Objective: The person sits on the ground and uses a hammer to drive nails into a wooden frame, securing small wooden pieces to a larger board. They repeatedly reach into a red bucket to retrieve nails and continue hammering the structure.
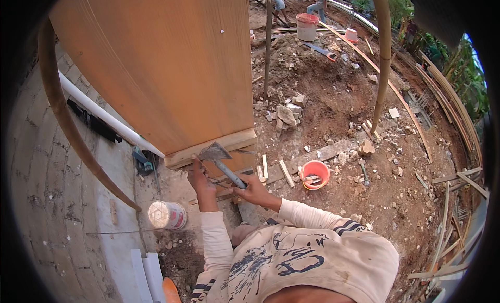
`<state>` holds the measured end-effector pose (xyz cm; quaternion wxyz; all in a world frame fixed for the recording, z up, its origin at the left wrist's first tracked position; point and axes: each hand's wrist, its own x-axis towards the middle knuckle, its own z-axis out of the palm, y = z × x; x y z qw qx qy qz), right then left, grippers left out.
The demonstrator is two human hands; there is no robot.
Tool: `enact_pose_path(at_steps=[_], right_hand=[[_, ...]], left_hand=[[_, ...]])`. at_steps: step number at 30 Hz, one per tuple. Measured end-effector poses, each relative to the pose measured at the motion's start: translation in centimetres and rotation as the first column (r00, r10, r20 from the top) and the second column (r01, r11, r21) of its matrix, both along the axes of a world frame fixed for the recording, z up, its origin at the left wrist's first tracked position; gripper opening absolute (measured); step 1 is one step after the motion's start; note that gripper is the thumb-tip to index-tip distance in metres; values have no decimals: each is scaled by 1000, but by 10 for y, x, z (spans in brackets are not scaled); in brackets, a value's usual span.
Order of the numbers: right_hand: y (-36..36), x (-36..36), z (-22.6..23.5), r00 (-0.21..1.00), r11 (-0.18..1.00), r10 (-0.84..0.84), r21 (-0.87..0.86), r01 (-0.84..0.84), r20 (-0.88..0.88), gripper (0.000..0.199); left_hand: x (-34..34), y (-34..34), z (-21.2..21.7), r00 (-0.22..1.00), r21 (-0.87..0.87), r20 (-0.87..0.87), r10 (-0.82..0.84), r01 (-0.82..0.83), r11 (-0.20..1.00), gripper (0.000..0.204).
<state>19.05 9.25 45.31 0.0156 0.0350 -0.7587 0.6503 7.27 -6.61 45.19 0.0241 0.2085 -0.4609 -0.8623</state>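
My right hand is wrapped round the grey handle of a hatchet. Its broad, dull metal head lies over a wooden batten, just beside my left hand's fingertips. That batten runs across the lower end of a tall orange-brown wooden panel. My left hand is raised to the batten's lower edge with its fingers drawn together. Whatever those fingers pinch, if anything, is too small or hidden to make out.
Bamboo poles stand to the right and left. An orange bucket and a white lidded pail flank me. Rubble and wood offcuts litter the dirt. Farther back are a handsaw and two people.
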Motion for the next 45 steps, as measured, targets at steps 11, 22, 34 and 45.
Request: enact_pose_path(at_steps=[11, 22, 34, 45], right_hand=[[34, -35, 35, 923, 973, 230, 107, -206, -308, 19], [11, -96, 26, 773, 913, 406, 185, -363, -487, 30], [6, -97, 29, 789, 922, 386, 212, -323, -479, 24], [9, -95, 36, 825, 911, 402, 266, -316, -398, 43]], left_hand=[[-9, 23, -33, 954, 67, -160, 254, -247, 967, 49], [2, 29, -16, 974, -63, -177, 144, -157, 986, 41], [-13, -9, -42, 998, -252, -39, -59, 47, 967, 60], [52, -58, -69, 983, -175, 97, 154, -136, 975, 55]])
